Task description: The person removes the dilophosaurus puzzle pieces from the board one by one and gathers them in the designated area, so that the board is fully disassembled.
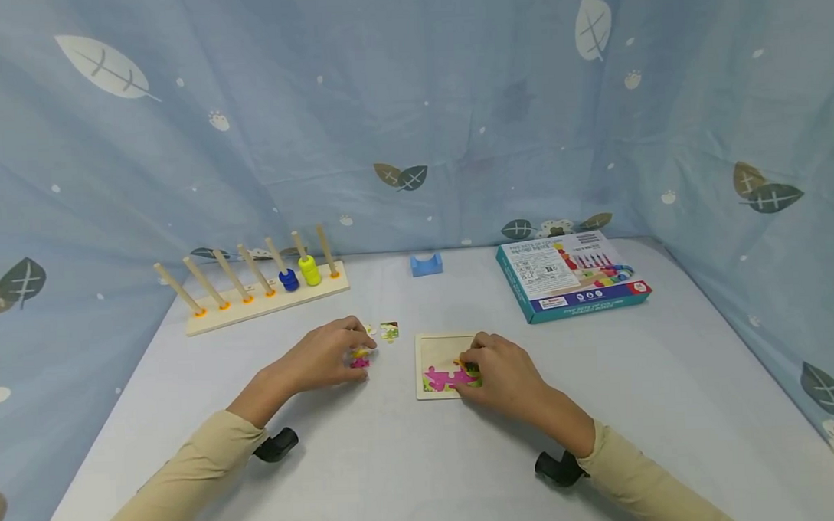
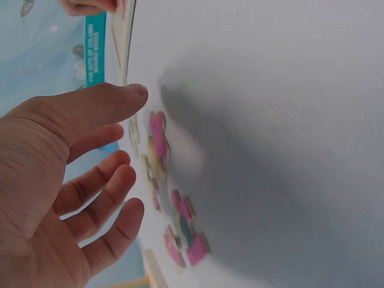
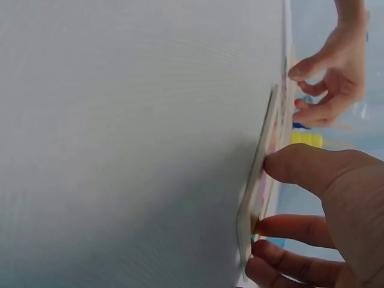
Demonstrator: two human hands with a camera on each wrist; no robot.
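My right hand (image 1: 505,374) lies over the right side of a small wooden puzzle tray (image 1: 430,342). Pink and green puzzle pieces (image 1: 443,379) fill the tray's lower part. In the right wrist view the thumb touches near the tray's edge, apart from the fingers (image 3: 288,230), whose tips press on a piece farther along. To the left, my left hand (image 1: 327,357) hovers close over loose puzzle pieces (image 1: 360,360), its fingers relaxed and spread from the thumb. Nothing lies in its grasp in the left wrist view, where pink and yellow pieces (image 2: 158,135) show beyond the fingertips.
A green-and-white puzzle piece (image 1: 389,330) lies between the hands. Behind stand a wooden peg rack (image 1: 287,296) with blue and yellow beads, a blue cradle-shaped block (image 1: 426,265) and a flat toy box (image 1: 572,274). A patterned curtain (image 1: 453,121) borders the white table (image 1: 396,460).
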